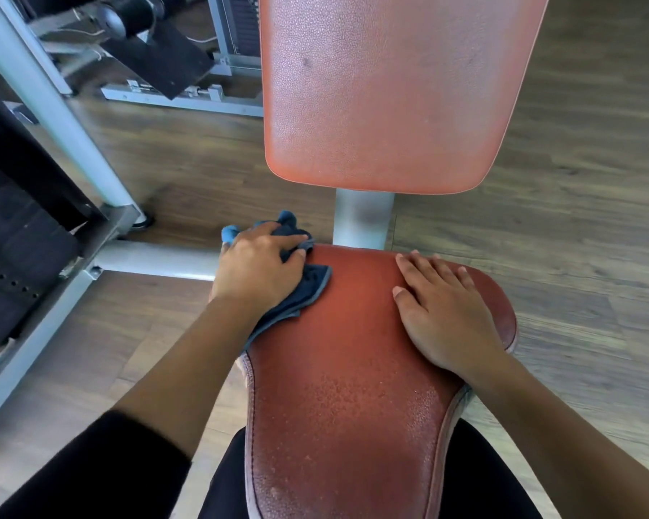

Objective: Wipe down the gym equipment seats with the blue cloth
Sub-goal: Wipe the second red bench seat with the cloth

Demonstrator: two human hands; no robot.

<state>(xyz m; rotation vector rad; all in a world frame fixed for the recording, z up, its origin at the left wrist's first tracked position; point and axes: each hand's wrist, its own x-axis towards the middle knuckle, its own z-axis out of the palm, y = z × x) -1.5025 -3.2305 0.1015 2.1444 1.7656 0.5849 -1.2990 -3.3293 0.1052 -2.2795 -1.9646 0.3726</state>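
Observation:
A red padded seat (353, 361) fills the lower middle of the view, its front part speckled with droplets. The red backrest (383, 88) stands above it on a grey post (362, 219). My left hand (257, 269) presses the crumpled blue cloth (308, 290) onto the seat's far left corner; part of the cloth hangs over the edge. My right hand (441, 312) lies flat on the seat's right side, fingers spread, holding nothing.
Grey metal frame bars (53, 106) of the machine run along the left, with a black weight stack (12, 256) beside them. Another machine's base (180, 99) stands at the back. Wood-look flooring (577, 181) surrounds the seat.

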